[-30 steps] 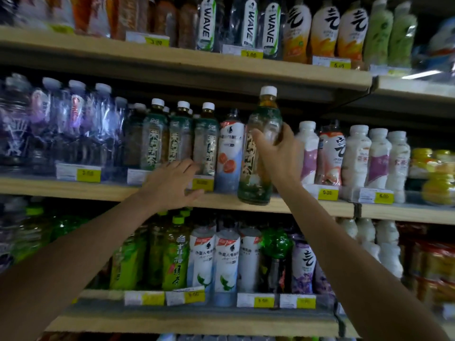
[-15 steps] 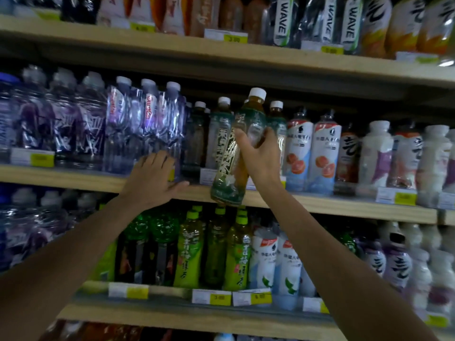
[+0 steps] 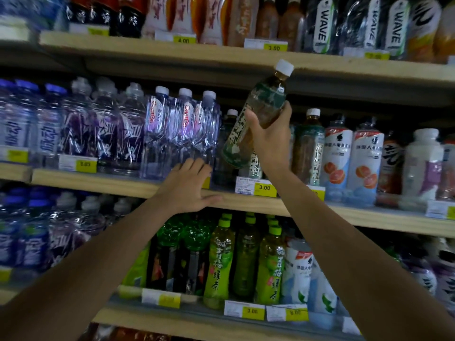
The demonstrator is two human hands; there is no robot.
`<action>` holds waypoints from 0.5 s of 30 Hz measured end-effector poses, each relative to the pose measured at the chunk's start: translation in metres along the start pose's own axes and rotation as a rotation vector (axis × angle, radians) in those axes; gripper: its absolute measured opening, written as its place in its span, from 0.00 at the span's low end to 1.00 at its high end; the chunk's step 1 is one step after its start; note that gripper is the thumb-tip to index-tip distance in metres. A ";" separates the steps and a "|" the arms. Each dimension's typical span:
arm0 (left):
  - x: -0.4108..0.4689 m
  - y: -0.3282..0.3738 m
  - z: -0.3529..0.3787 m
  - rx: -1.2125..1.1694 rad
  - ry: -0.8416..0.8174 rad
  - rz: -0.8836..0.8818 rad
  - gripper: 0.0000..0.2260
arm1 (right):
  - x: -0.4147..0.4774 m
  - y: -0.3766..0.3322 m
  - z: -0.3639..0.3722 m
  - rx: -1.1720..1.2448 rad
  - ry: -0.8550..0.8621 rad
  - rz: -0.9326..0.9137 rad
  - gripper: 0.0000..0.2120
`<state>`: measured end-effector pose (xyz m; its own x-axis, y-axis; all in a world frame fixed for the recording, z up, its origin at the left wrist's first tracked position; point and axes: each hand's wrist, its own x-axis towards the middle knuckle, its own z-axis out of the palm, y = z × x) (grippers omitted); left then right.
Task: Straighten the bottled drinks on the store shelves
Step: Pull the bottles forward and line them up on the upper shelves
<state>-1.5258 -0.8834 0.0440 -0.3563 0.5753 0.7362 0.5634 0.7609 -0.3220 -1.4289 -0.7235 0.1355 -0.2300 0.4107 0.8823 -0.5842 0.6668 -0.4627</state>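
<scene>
right hand (image 3: 269, 136) grips tilted tea bottle (image 3: 256, 119) above middle shelf (image 3: 344, 210) | left hand (image 3: 188, 185) flat, fingers relaxed, on shelf edge

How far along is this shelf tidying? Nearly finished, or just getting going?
Looks done: the clear water bottles on the middle shelf stand upright in a row. In hand: the right hand grips a green tea bottle, tilted and clear of the shelf, while the left hand rests on the shelf edge. Left: setting that bottle upright beside the other tea bottles. The blurred rows further out can't be judged.
</scene>
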 end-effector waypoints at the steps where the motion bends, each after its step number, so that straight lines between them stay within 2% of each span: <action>1: 0.000 0.000 0.000 0.001 0.004 -0.001 0.38 | 0.000 0.002 0.004 -0.025 -0.018 -0.010 0.36; 7: 0.000 0.002 0.002 -0.013 -0.012 -0.020 0.36 | -0.006 0.017 0.020 -0.196 -0.142 -0.001 0.41; 11: -0.002 0.004 0.001 -0.045 -0.005 -0.029 0.36 | -0.009 0.021 0.031 -0.332 -0.219 -0.001 0.40; 15: -0.002 0.004 0.000 -0.049 0.002 -0.038 0.36 | -0.011 0.021 0.044 -0.448 -0.213 0.007 0.37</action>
<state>-1.5229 -0.8809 0.0413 -0.3765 0.5456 0.7487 0.5853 0.7665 -0.2642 -1.4726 -0.7412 0.1204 -0.4142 0.3107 0.8555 -0.2013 0.8854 -0.4190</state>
